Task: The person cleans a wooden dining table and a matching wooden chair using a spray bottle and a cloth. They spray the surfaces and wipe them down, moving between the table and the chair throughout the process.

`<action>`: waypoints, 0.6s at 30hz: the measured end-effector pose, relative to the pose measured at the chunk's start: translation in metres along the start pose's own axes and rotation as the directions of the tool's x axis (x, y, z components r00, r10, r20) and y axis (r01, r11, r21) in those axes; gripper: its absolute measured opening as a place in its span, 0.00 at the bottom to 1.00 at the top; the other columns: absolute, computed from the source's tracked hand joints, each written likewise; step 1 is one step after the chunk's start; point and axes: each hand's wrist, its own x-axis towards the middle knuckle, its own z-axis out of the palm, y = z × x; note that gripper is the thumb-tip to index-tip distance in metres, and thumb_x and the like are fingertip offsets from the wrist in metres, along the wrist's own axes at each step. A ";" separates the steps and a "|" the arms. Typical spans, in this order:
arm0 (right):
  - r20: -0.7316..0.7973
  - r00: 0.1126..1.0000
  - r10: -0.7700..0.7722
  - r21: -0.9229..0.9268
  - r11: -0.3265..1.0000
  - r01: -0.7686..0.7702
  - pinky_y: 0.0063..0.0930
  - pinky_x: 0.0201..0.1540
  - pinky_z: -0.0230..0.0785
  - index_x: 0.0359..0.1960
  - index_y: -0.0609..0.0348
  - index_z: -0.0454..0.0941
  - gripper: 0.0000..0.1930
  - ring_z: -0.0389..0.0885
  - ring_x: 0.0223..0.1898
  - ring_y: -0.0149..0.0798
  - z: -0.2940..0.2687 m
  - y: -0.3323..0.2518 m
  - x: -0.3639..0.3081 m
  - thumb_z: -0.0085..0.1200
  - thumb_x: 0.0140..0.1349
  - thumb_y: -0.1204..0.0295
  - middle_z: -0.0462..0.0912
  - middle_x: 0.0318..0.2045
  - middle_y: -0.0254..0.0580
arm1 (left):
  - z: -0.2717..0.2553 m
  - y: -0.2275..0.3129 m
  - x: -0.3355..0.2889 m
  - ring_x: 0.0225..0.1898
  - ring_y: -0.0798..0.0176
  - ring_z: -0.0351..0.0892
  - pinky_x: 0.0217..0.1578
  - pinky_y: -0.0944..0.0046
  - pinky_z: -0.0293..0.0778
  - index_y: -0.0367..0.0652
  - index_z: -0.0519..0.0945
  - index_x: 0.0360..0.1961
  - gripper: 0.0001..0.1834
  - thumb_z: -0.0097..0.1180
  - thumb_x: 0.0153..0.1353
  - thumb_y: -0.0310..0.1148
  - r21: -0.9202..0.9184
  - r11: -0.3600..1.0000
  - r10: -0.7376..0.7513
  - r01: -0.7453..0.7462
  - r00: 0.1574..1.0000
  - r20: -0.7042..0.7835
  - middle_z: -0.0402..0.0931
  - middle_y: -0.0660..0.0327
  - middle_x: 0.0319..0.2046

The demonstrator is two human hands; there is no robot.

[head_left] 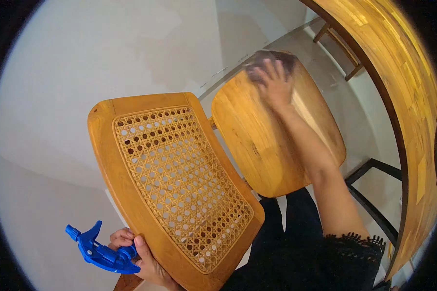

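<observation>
Right hand [273, 83]: palm flat on dark cloth [272, 59], pressed to far edge of wooden chair seat [257, 140]. Left hand [140, 256]: fingers closed around blue spray trigger [98, 251], beside cane chair back [179, 184].

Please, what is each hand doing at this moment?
Left hand: closed around a blue spray trigger.
Right hand: fingers spread, pressing a dark cloth on the wooden chair seat.

No packages, labels, signs or screens are showing anywhere in this view.
</observation>
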 end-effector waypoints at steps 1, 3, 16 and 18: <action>0.070 0.993 -0.096 -0.008 0.995 0.097 0.63 0.63 0.38 0.59 0.28 0.64 0.25 0.40 0.70 0.40 0.005 -0.021 -0.008 0.48 0.57 0.57 0.50 0.68 0.27 | 0.006 0.001 -0.002 0.36 0.66 0.62 0.43 0.65 0.60 0.42 0.62 0.34 0.12 0.54 0.56 0.21 -0.016 1.000 -0.019 0.018 0.999 -0.042 0.60 0.60 0.31; 0.180 0.945 -0.274 0.033 0.962 0.272 0.64 0.63 0.34 0.58 0.27 0.65 0.24 0.39 0.70 0.39 0.014 -0.055 -0.045 0.46 0.58 0.56 0.50 0.68 0.26 | 0.010 0.003 -0.002 0.36 0.66 0.62 0.43 0.65 0.61 0.42 0.62 0.34 0.12 0.54 0.57 0.21 -0.020 0.998 -0.054 0.053 0.995 -0.086 0.60 0.60 0.31; 0.074 0.993 0.093 -0.097 0.992 -0.086 0.59 0.58 0.52 0.58 0.31 0.66 0.27 0.48 0.68 0.38 -0.085 0.094 -0.187 0.53 0.53 0.60 0.55 0.66 0.29 | -0.007 -0.006 -0.003 0.30 0.71 0.63 0.35 0.70 0.64 0.40 0.66 0.31 0.06 0.50 0.63 0.27 -0.044 0.994 -0.094 0.097 0.994 0.064 0.64 0.64 0.28; 0.056 0.977 0.204 -0.108 0.975 -0.197 0.60 0.59 0.50 0.58 0.31 0.66 0.26 0.46 0.68 0.37 -0.080 0.078 -0.198 0.52 0.54 0.59 0.53 0.67 0.28 | 0.004 -0.001 -0.009 0.30 0.71 0.64 0.34 0.70 0.65 0.40 0.67 0.30 0.07 0.50 0.64 0.29 -0.075 0.995 -0.071 0.072 0.997 0.018 0.66 0.64 0.29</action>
